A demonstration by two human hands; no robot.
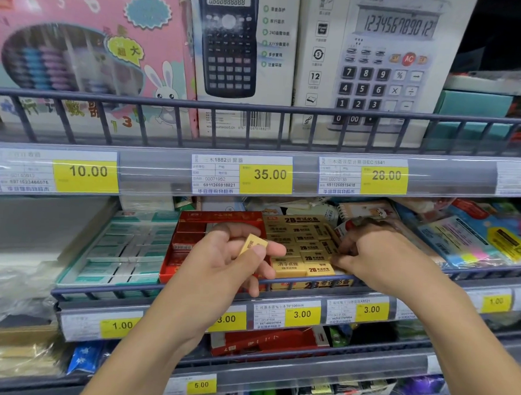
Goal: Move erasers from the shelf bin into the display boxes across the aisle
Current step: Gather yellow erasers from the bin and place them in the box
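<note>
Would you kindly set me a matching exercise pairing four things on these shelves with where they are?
Things:
1. loose yellow eraser
2. red cardboard display box
3. black calculator box
4. right hand

Places:
A. top shelf, above the 35.00 tag
B. pinched in the left hand
C. on the yellow eraser box
D. left of the yellow eraser box

Pairs: 1-B, 2-D, 3-A, 4-C

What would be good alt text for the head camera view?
A person's left hand pinches a small yellow rectangular eraser while the right hand reaches into a yellow cardboard eraser box on a wire-fronted shop shelf, below boxed calculators.
</note>
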